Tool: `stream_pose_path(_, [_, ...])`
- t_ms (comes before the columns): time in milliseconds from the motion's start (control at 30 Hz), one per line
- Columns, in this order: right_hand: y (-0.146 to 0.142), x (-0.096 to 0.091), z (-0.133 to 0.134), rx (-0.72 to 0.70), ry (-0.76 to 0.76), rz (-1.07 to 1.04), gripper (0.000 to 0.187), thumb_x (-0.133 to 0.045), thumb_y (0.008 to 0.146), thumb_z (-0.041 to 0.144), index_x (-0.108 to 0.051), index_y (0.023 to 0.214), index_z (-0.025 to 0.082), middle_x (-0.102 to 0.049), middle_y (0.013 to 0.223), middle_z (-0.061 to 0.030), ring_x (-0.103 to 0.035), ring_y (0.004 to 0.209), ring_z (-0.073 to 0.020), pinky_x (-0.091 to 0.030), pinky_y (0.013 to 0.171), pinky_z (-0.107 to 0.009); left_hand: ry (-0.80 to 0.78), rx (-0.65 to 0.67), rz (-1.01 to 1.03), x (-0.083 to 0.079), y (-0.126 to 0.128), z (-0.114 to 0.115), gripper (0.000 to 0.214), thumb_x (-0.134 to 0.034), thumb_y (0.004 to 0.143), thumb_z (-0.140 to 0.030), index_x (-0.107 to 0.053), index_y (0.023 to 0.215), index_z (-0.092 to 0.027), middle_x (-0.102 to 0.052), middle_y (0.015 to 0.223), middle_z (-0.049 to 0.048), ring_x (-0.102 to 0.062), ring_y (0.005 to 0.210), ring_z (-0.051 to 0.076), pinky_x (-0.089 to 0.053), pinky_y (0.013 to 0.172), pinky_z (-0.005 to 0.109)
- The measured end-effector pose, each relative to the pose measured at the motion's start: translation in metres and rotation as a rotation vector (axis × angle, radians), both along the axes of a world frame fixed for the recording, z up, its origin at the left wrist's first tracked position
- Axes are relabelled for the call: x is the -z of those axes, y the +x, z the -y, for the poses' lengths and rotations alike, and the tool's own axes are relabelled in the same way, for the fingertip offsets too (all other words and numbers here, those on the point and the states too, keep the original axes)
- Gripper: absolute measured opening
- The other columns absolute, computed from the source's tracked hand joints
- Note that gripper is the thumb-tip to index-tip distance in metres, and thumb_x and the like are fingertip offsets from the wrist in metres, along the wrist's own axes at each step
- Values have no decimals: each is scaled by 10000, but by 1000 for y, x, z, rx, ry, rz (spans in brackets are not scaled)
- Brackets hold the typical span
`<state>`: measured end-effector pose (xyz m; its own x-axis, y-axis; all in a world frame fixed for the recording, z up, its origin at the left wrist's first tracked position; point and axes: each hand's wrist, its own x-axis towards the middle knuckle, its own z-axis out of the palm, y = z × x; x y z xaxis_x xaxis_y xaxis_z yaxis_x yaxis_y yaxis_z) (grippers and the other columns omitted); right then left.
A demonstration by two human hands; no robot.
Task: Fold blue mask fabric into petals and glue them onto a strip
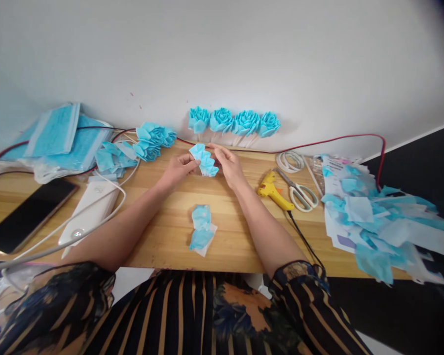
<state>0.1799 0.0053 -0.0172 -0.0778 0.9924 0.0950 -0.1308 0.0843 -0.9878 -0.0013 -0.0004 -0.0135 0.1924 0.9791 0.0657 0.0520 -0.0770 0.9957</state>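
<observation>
A pleated, fan-like blue strip of mask fabric (204, 160) is up over the table in front of me. My left hand (183, 166) pinches its left side between thumb and fingers. At its upper right edge, my right hand (226, 162) has bent fingers on the strip, their tips partly hidden behind it. Below, loose blue fabric pieces (202, 231) lie on the wooden table (155, 241). Blue fabric roses (222, 121) on pale stems lean in a row against the wall, and more blue roses (151, 140) lie left of my hands.
Right of my arm lie a yellow glue gun (276, 191), scissors (299, 192), a roll of white tape (290, 161) and a heap of fabric scraps (385, 222). Leftward are blue face masks (55, 133), a phone (29, 214), a white power bank (91, 209) and looping cables (124, 195).
</observation>
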Motion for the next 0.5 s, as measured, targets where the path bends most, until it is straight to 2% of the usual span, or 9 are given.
stream_pose_path(133, [-1, -1, 1, -52, 34, -22, 479, -719, 801, 567, -717, 1136, 225, -760, 1027, -40, -690, 909, -181, -550, 822, -313, 25, -34, 7, -3, 0, 1, 364, -729, 731, -449, -518, 587, -188, -493, 555, -34, -415, 540, 97, -328, 577, 262])
stream_pose_path(300, [0, 2, -2, -57, 56, 62, 543, -787, 747, 494, -707, 1201, 208, -714, 744, 11, -646, 703, -162, -545, 713, -309, 35, -34, 21, -5, 1, 3, 349, -716, 742, -422, -506, 590, -187, -477, 553, -40, -395, 534, 89, -307, 567, 255])
stream_pose_path(500, [1, 4, -2, -13, -1, 2, 544, -706, 811, 583, -713, 1208, 211, -764, 1138, -63, -698, 983, -208, -579, 836, -335, 49, -66, 41, -4, 0, 2, 338, -708, 762, -408, -520, 595, -182, -488, 540, -39, -405, 531, 90, -317, 569, 249])
